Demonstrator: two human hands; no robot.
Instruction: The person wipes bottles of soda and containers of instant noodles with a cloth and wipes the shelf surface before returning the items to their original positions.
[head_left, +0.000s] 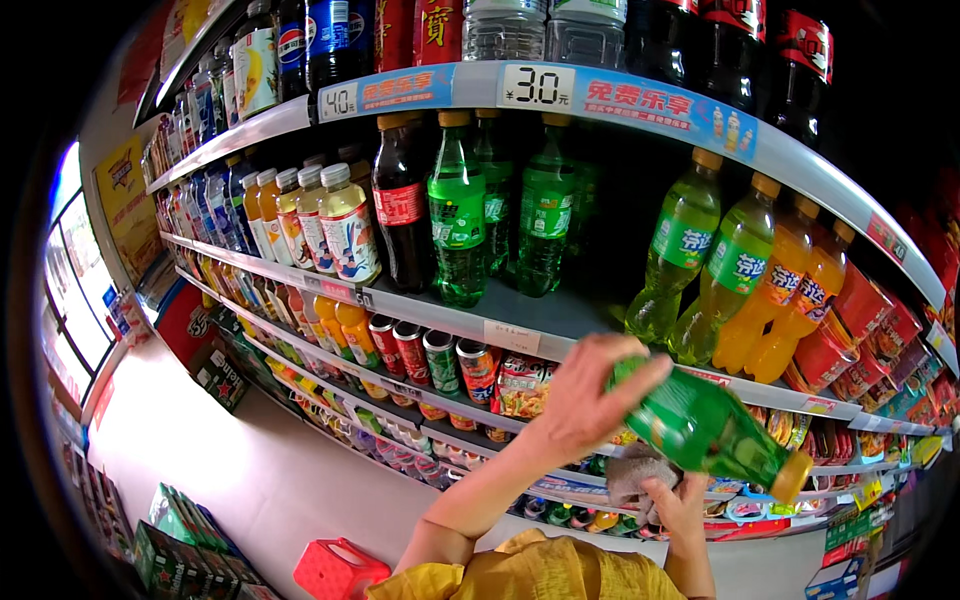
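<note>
My left hand (589, 397) grips the base end of a green plastic soda bottle (697, 427), tilted with its yellow cap down to the right. My right hand (675, 502), lower and beneath the bottle, holds a grey-brown cloth (637, 476). Behind the hands is a shelf (480, 307) where green bottles (457, 225) stand beside a dark cola bottle (401, 210). Farther right on that shelf stand yellow-green soda bottles (679, 240) and orange soda bottles (776, 281).
An upper shelf edge (465, 86) with price tags runs above. Drink cans (439, 360) and packets stand on the shelf below. A red plastic stool (337, 570) is on the floor at the lower left, near green beer cartons (187, 555).
</note>
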